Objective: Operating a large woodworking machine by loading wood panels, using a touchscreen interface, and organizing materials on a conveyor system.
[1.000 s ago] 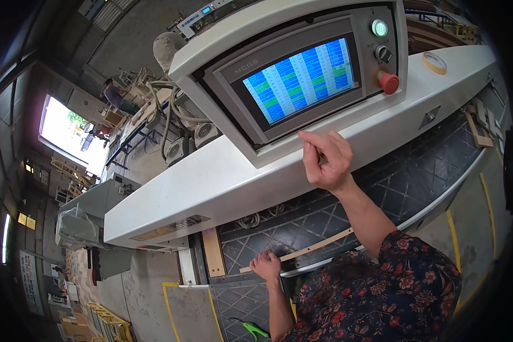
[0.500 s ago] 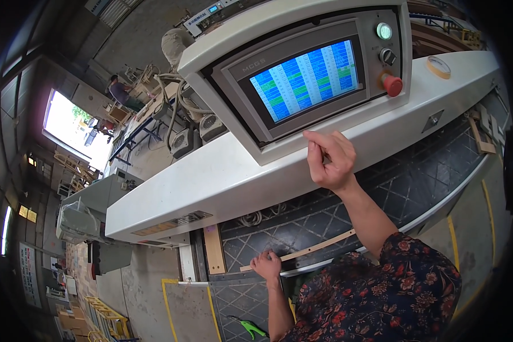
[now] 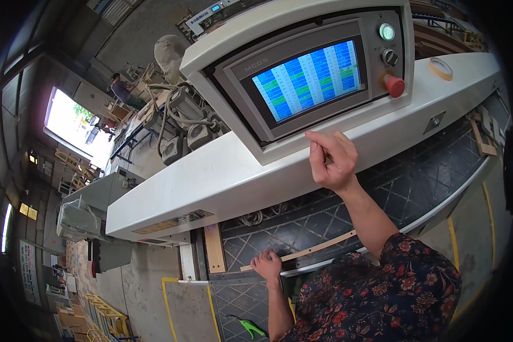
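Note:
My right hand (image 3: 335, 162) is raised just below the lower edge of a control panel's touchscreen (image 3: 308, 80). Its fingers are curled, the bent index finger nearest the frame, and nothing shows in it. The lit screen carries a table of blue, white and green rows. Lower down, my left hand (image 3: 266, 265) rests with curled fingers over the left end of a narrow wooden strip (image 3: 319, 246). Whether it grips the strip is hidden. The strip has small dark holes and lies along the front of the dark machine bed (image 3: 302, 231).
Right of the screen are a green lit button (image 3: 386, 32), a rotary switch (image 3: 390, 57) and a red emergency knob (image 3: 394, 86). A tape roll (image 3: 440, 68) lies on the white beam (image 3: 176, 188). A wooden board (image 3: 214, 251) and green air gun (image 3: 252, 329) are at lower left. Another person (image 3: 121, 90) sits far off.
The view has shifted slightly, showing more of the motors behind the panel. Both hands hold nearly the same places and poses; the screen looks the same.

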`<state>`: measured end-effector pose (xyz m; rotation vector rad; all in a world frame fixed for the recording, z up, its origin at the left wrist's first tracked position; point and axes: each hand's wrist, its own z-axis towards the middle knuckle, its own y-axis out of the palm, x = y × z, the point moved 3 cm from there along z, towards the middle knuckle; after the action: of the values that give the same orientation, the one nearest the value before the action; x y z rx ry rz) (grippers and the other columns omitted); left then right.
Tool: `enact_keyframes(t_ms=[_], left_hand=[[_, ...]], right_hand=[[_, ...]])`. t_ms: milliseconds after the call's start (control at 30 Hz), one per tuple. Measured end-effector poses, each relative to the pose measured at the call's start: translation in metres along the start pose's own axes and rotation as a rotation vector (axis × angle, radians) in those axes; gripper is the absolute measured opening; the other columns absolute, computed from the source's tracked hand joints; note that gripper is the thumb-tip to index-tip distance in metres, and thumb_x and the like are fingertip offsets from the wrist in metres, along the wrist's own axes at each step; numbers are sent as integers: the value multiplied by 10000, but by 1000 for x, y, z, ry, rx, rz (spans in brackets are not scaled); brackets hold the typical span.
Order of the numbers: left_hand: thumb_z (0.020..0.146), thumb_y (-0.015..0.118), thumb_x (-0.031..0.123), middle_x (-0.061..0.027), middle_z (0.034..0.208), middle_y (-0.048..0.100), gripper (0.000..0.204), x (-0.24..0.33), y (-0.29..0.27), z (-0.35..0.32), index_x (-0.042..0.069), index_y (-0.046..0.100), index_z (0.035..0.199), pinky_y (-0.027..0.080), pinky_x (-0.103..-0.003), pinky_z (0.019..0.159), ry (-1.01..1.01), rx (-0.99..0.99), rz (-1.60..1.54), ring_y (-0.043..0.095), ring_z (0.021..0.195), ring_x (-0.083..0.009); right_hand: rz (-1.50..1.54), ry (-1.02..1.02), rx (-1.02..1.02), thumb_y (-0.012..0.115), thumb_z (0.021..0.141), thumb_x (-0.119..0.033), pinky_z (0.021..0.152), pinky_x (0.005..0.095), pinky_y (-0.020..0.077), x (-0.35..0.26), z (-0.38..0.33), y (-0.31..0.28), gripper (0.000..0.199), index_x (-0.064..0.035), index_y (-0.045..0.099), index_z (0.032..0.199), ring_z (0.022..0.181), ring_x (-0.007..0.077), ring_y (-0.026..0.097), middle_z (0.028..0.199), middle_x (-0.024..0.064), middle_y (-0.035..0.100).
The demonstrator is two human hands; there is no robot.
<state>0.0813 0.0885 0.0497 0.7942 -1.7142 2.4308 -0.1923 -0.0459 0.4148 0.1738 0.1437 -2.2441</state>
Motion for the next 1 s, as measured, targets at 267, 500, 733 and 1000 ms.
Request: enact_keyframes(t_ms=[267, 500, 733, 1000], left_hand=[[880, 589, 257, -80, 927, 750, 236, 1, -1, 1, 139, 793, 882, 346, -434, 1039, 5, 0, -19, 644, 963, -287], [879, 592, 253, -76, 916, 752, 232, 2, -2, 2, 138, 794, 879, 352, -429, 1028, 18, 15, 4, 649, 956, -277], [864, 600, 240, -82, 912, 748, 221, 2, -1, 3, 129, 790, 881, 351, -430, 1032, 15, 15, -9, 644, 940, -286], [849, 612, 227, -91, 906, 746, 207, 1, 0, 3, 125, 789, 884, 351, -434, 1037, 20, 25, -11, 645, 929, -298]], right_hand=[[-4, -7, 0, 629, 802, 113, 491, 288, 350, 0, -1, 0, 265, 5, 715, 1028, 503, 144, 443, 650, 24, 608], [-1, -9, 3, 626, 800, 114, 489, 287, 344, 0, -1, 0, 262, 6, 716, 1021, 497, 142, 437, 634, 18, 595], [0, -18, 7, 625, 794, 119, 488, 286, 339, 0, 0, 0, 269, 7, 717, 1021, 496, 139, 435, 629, 13, 589], [-14, -18, 3, 619, 790, 123, 489, 283, 339, 0, -1, -1, 272, 10, 717, 1017, 497, 137, 438, 634, 16, 597]])
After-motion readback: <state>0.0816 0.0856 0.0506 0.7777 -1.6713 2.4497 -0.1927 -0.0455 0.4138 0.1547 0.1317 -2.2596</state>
